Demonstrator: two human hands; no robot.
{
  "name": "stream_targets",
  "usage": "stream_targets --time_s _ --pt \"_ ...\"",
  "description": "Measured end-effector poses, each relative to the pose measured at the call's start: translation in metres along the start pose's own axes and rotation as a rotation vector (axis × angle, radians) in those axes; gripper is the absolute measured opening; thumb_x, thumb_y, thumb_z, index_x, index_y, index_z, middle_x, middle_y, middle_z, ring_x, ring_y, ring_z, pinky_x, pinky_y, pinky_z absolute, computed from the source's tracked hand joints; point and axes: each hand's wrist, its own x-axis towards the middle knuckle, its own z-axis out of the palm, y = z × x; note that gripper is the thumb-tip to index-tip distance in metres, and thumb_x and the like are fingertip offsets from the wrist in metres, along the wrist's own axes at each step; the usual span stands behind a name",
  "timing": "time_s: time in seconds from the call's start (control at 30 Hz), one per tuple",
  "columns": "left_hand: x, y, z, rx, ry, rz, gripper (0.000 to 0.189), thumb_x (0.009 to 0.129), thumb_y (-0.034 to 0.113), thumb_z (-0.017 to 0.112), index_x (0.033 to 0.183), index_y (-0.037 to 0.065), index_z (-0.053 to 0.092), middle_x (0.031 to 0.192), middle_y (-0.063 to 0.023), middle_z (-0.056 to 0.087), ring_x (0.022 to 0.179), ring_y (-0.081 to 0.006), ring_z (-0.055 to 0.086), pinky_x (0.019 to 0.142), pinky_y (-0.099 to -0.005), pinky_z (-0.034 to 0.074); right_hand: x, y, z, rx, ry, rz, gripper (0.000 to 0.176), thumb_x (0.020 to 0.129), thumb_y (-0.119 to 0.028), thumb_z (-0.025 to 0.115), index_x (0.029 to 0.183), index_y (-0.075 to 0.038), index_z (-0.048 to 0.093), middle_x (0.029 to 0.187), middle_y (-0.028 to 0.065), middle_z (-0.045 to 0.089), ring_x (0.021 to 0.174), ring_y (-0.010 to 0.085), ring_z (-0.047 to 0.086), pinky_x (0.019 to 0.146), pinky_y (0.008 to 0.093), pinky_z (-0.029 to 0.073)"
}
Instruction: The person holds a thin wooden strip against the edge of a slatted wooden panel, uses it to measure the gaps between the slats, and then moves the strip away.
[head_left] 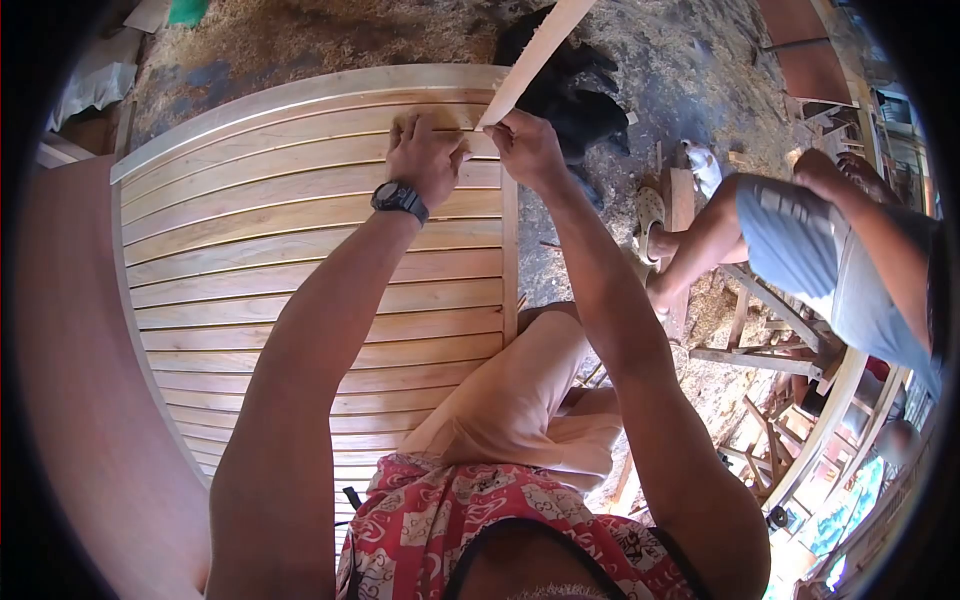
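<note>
A slatted wooden panel (300, 248) with a plain frame lies beneath both hands. On its far slats rests my left hand (424, 160), fingers apart and slightly bent, with a dark watch (399, 199) on the wrist. My right hand (528, 150) is closed on the near end of a narrow wooden strip (540, 62) at the panel's far right corner. The strip slants up and away to the right, past the top of the view. Its end meets the panel by the right fingertips; the exact contact is hidden.
A black dog (585, 115) lies on the sawdust-covered floor beyond the corner. To the right sits another person in grey-blue shorts (790, 235) and a clog (650, 215). Wooden frames and offcuts (770, 430) stand at lower right. A large smooth board (80, 330) borders the left.
</note>
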Motion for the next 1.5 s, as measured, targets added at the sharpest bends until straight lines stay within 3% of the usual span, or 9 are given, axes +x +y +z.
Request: stream_targets --time_s 0.3,0.47,0.77,0.87,1.07,1.17,1.3,1.4,1.5 --pt "-0.003 0.001 -0.004 0.043 -0.059 0.008 0.028 0.097 0.035 0.069 0.119 0.022 0.079 0.135 -0.0200 0.056 0.140 -0.0417 0.046 0.119 -0.0591 0.035 0.006 -0.003 -0.006 0.011 -0.023 -0.036 0.010 0.092 -0.005 0.073 0.102 -0.007 0.075 0.085 0.0222 0.070 0.077 0.0399 0.072 0.064 0.0396 0.054" --pt "-0.009 -0.009 0.003 0.019 -0.032 0.062 0.032 0.097 0.034 0.068 0.125 0.022 0.076 0.141 -0.0202 0.052 0.141 -0.0425 0.043 0.120 -0.0615 0.032 0.003 -0.019 -0.017 0.102 0.052 -0.027 0.011 0.093 -0.002 0.072 0.103 -0.002 0.075 0.085 0.0221 0.072 0.067 0.0254 0.072 0.061 0.0359 0.052" --pt "-0.002 -0.001 -0.029 0.151 -0.328 0.023 0.072 0.086 0.068 0.070 0.145 0.027 0.065 0.155 -0.0185 0.043 0.152 -0.0402 0.031 0.122 -0.0689 0.020 -0.038 -0.010 -0.016 0.160 -0.023 -0.015 0.012 0.098 -0.001 0.072 0.110 0.000 0.076 0.090 0.0101 0.078 0.088 0.0064 0.070 0.076 0.0273 0.057" --pt "0.000 -0.001 -0.029 0.168 -0.386 0.007 0.075 0.085 0.070 0.070 0.147 0.028 0.062 0.157 -0.0185 0.041 0.153 -0.0402 0.030 0.123 -0.0686 0.019 -0.044 0.006 -0.002 0.256 0.050 -0.045 0.014 0.092 0.000 0.073 0.105 -0.003 0.076 0.086 0.0179 0.076 0.074 0.0222 0.075 0.068 0.0320 0.055" --pt "0.001 -0.002 -0.031 0.137 -0.404 0.032 0.074 0.086 0.067 0.071 0.146 0.026 0.062 0.155 -0.0191 0.043 0.152 -0.0405 0.031 0.122 -0.0690 0.021 -0.047 0.008 0.001 0.136 0.051 -0.004 0.016 0.091 -0.003 0.075 0.105 -0.008 0.078 0.087 0.0182 0.076 0.076 0.0291 0.075 0.068 0.0368 0.056" --pt "-0.001 -0.005 -0.028 0.132 -0.364 0.057 0.072 0.088 0.066 0.071 0.146 0.024 0.062 0.154 -0.0194 0.043 0.151 -0.0409 0.032 0.121 -0.0694 0.022 -0.046 -0.004 -0.007 0.011 -0.014 0.008 0.014 0.098 -0.006 0.072 0.110 -0.002 0.076 0.092 0.0158 0.078 0.083 0.0119 0.073 0.074 0.0302 0.055" --pt "0.000 -0.004 -0.032 0.146 -0.377 0.069 0.071 0.089 0.065 0.071 0.145 0.023 0.062 0.151 -0.0197 0.045 0.148 -0.0414 0.035 0.120 -0.0697 0.023 -0.045 0.001 -0.004 0.002 -0.009 0.007 0.014 0.097 -0.007 0.073 0.110 -0.003 0.076 0.090 0.0172 0.077 0.081 0.0130 0.073 0.072 0.0309 0.055" --pt "-0.001 -0.002 -0.038 0.133 -0.387 0.080 0.070 0.089 0.063 0.073 0.145 0.023 0.062 0.149 -0.0195 0.046 0.146 -0.0413 0.037 0.120 -0.0701 0.024 -0.046 0.002 -0.005 -0.038 -0.016 0.008 0.014 0.096 -0.008 0.074 0.109 -0.004 0.076 0.091 0.0188 0.077 0.079 0.0179 0.075 0.070 0.0317 0.055" --pt "-0.003 -0.005 -0.034 0.114 -0.351 0.098 0.069 0.088 0.061 0.075 0.144 0.023 0.063 0.148 -0.0194 0.047 0.146 -0.0411 0.037 0.119 -0.0707 0.025 -0.046 0.006 -0.002 -0.044 0.016 0.046 0.011 0.091 -0.014 0.075 0.101 -0.013 0.080 0.091 0.0186 0.075 0.083 0.0381 0.074 0.071 0.0434 0.059"
